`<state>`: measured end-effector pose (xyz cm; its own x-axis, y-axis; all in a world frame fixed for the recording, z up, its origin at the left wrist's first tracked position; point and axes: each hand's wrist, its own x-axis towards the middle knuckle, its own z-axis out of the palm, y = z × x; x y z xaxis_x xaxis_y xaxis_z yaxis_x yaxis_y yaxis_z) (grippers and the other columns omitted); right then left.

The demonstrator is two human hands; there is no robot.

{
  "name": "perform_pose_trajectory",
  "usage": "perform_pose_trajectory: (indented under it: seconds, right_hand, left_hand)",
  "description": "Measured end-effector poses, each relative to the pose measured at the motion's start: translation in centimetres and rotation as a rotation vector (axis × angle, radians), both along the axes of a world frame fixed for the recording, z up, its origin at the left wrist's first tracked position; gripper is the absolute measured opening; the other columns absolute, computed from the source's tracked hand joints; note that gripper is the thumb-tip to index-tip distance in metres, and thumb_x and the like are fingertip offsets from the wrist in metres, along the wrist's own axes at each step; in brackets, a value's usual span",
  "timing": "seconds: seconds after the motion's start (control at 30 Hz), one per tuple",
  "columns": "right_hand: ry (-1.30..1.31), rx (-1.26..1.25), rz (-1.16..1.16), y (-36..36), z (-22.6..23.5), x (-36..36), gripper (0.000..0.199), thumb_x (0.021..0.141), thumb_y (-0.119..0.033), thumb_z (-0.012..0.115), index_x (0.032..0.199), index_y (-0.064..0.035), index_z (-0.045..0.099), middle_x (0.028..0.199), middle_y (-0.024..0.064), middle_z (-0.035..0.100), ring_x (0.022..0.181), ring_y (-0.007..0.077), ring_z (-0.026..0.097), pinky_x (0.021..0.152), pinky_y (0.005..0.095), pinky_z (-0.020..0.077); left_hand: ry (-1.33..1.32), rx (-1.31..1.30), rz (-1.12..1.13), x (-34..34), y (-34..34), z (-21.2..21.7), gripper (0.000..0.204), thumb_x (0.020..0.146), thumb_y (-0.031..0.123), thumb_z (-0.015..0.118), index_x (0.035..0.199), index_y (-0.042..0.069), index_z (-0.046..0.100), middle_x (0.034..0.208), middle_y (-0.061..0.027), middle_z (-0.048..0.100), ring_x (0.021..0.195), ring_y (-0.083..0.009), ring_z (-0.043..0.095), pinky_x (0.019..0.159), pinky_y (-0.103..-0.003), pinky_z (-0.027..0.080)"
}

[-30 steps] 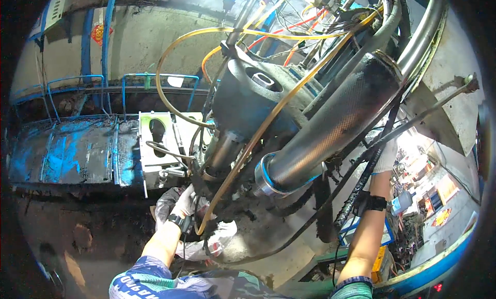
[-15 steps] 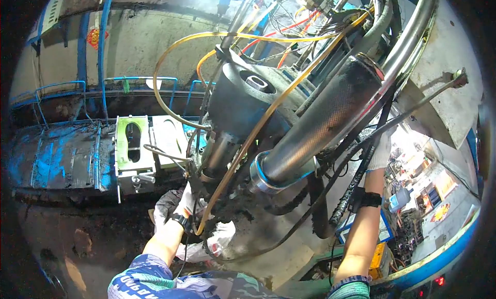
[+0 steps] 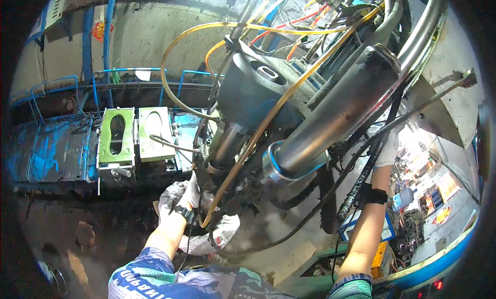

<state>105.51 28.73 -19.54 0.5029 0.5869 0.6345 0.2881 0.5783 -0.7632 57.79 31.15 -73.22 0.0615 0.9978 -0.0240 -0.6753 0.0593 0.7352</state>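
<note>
A person's two forearms reach up from the lower edge into a grimy machine of dark metal and hoses. The left hand [image 3: 190,194], in a whitish glove with a dark band [image 3: 185,214] at the wrist, is raised just beside the lower end of the machine, where thin dark cables hang; its fingers point upward, but whether they are together or closed on anything cannot be told. Crumpled pale sheeting [image 3: 225,232] lies around that hand and below it. The right hand [image 3: 387,148], also in a whitish glove, is well apart, to the right, next to a long black bar [image 3: 370,162] that slants past it; its fingers are partly hidden, so whether they grip the bar cannot be told. Between the hands, a large dark cylinder [image 3: 338,115] leans down to the left, ending in a metal collar [image 3: 271,162] with a blue rim. To its left stands a bulky dark housing [image 3: 245,100], crossed by a yellowish hose [image 3: 289,95] that loops down near the left hand. Farther left, by the right end of a blue-and-black machine bed [image 3: 57,149], a green plate [image 3: 104,139] with a foot-shaped opening sits beside a similar paler plate [image 3: 155,153].
</note>
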Motion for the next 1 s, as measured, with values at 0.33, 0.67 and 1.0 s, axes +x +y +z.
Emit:
perform_pose_trajectory:
  seconds: [0.33,0.67,1.0]
  right_hand:
    - [0.008,-0.041,-0.032,1.6,0.3,4.2,0.043,0.103,-0.053,0.058,0.089,-0.0131,0.064,0.067,0.0016,0.056,0.053,0.0175,0.054,0.05,0.0327,0.0436]
    - [-0.138,0.044,-0.027,5.1,-0.7,14.2,0.049,0.105,-0.051,0.058,0.114,-0.0049,0.07,0.086,0.0016,0.063,0.074,0.0141,0.057,0.066,0.0301,0.045]
    - [-0.099,0.058,-0.003,7.9,-1.0,20.1,0.038,0.105,-0.048,0.06,0.099,-0.0106,0.058,0.076,0.0045,0.057,0.062,0.0166,0.059,0.053,0.0326,0.0481]
  left_hand:
    - [-0.294,-0.119,-0.021,7.5,1.6,3.7,0.04,0.112,0.042,0.05,0.13,0.01,0.064,0.114,-0.0029,0.065,0.1,-0.0169,0.06,0.087,-0.032,0.047]
    - [-0.743,0.083,-0.523,12.6,4.8,-0.2,0.05,0.105,0.049,0.061,0.136,0.01,0.063,0.128,-0.0089,0.072,0.112,-0.0299,0.07,0.091,-0.049,0.06]
    - [-0.349,-0.07,-0.057,19.3,6.8,2.5,0.048,0.104,0.054,0.06,0.13,0.014,0.067,0.116,-0.0038,0.074,0.109,-0.0229,0.068,0.099,-0.046,0.056]
